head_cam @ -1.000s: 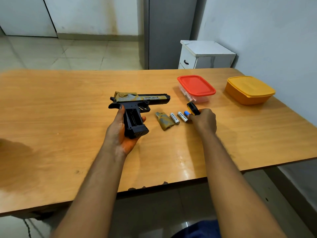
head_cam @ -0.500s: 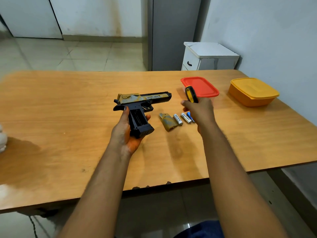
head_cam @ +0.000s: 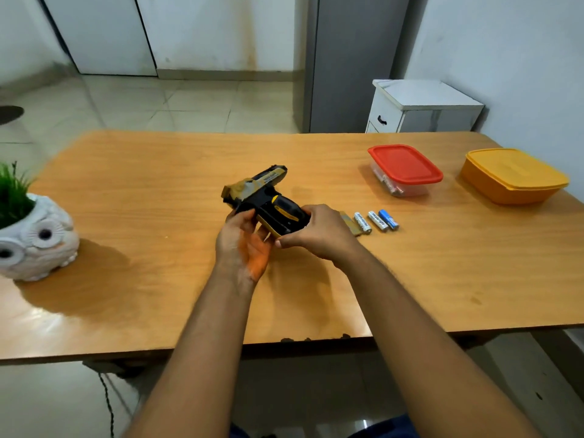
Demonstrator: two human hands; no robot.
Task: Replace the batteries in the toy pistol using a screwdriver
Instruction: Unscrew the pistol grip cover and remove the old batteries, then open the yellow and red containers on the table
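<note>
The black and tan toy pistol (head_cam: 256, 184) is tilted above the table centre, barrel pointing away and to the right. My left hand (head_cam: 242, 245) grips it from below, around the grip. My right hand (head_cam: 319, 234) holds the stubby black-and-yellow screwdriver (head_cam: 283, 214) against the pistol's grip; its tip is hidden. Three loose batteries (head_cam: 376, 220), two silver and one blue, lie side by side on the table just right of my right hand. The tan battery cover (head_cam: 350, 223) lies beside them, partly hidden by that hand.
A clear box with a red lid (head_cam: 405, 168) and a yellow lidded box (head_cam: 512, 176) stand at the back right of the wooden table (head_cam: 158, 200). A white owl planter (head_cam: 35, 245) with green grass sits at the left edge. A white cabinet (head_cam: 423, 105) stands behind the table.
My right hand lifted the screwdriver from beside the batteries and brought it left to the pistol's grip. My left hand turned the pistol, barrel now angled away. The camera view shifted left.
</note>
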